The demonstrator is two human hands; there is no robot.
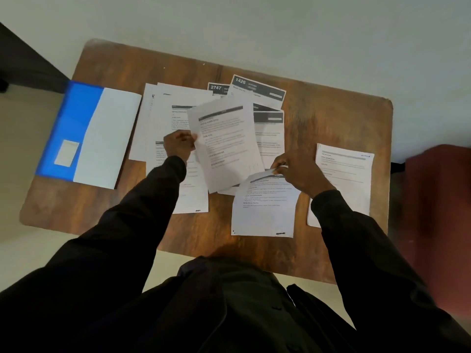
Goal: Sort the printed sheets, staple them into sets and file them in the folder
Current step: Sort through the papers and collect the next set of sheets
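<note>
The left hand (179,145) pinches a raised sheet (226,146); the right hand (298,171) pinches a second sheet (265,212) near the table's (339,118) front edge. A blue folder (76,123) lies at its left edge.

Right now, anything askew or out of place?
The loose sheets on the table overlap at mixed angles. The left hand holds one tilted sheet; the right hand pinches a second sheet by its curled top edge.
</note>
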